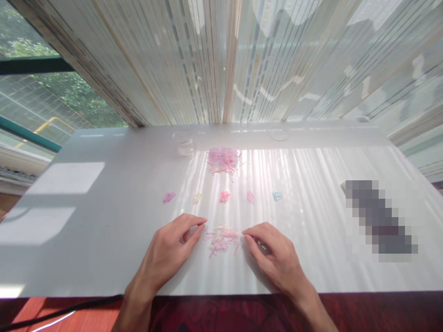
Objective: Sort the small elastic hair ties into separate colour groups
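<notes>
A loose pile of pink, lilac and pale plastic-coated pieces that look like paper clips (221, 240) lies between my hands on the white table (121, 258). My left hand (176, 242) rests at the pile's left side, thumb and forefinger pinched together. On the right side my right hand (272, 249) curls with its fingertips close together near the edge. Whatever either pinch may hold is too small to make out. Beyond them runs a row of small clusters: purple (169, 197), pale yellow (197, 198), red-pink (224, 197), light pink (250, 197) and teal (277, 196).
Farther back sits a larger mixed pile of clips (224, 160). A clear round container (185, 145) stands left of it, and a clear lid (278, 134) lies to the right. A blurred-out dark object (380, 216) is at the right. Blinds (207, 60) border the far edge.
</notes>
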A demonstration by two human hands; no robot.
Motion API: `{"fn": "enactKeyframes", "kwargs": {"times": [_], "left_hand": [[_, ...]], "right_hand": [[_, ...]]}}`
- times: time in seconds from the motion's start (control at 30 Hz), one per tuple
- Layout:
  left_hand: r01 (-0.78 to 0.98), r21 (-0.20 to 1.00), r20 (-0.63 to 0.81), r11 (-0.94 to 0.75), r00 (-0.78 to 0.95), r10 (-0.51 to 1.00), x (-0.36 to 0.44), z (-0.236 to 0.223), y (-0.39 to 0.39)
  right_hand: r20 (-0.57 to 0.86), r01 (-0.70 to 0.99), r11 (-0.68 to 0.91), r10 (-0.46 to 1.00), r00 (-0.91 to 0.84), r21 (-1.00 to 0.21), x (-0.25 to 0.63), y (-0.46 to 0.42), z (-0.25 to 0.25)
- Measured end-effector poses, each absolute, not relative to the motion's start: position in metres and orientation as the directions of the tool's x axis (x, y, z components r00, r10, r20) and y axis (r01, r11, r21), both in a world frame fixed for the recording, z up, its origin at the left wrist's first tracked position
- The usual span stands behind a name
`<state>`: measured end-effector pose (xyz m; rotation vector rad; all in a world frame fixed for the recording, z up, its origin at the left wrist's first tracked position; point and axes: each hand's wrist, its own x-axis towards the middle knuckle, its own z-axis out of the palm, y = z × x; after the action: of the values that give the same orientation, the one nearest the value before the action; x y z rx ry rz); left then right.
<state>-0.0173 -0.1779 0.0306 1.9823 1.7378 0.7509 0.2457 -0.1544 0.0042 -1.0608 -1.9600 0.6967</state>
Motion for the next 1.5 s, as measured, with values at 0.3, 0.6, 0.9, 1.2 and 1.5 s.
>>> {"fn": "enactKeyframes", "kwargs": {"times": [0.3,0.6,0.9,1.2,1.5], "left_hand": [[0.836,0.520,0.114,-0.173,0.133,0.985,-0.0208,0.0230,-0.1889],[0.845,0.501,0.085,-0.186,0.165,0.983,-0.0165,0.0259,-0.1826],[0.844,0.504,0.064,-0.186,0.179,0.982,-0.0173,0.0245,-0.1808],[0.816,0.544,0.073,-0.194,0.185,0.980,-0.0208,0.0245,-0.1822],[0.806,0.574,0.038,-0.143,0.148,0.988,-0.0187,0.0246,-0.1830]], "right_hand": [[0.362,0.450,0.498,0.861,-0.357,-0.741,0.2424,-0.1539,0.0026],[0.344,0.467,0.483,0.870,-0.354,-0.741,0.2413,-0.1542,0.0028],[0.337,0.457,0.479,0.870,-0.359,-0.749,0.2413,-0.1543,0.0026],[0.349,0.449,0.486,0.867,-0.355,-0.750,0.2419,-0.1550,0.0025],[0.347,0.438,0.481,0.869,-0.353,-0.759,0.2421,-0.1545,0.0008]]}}
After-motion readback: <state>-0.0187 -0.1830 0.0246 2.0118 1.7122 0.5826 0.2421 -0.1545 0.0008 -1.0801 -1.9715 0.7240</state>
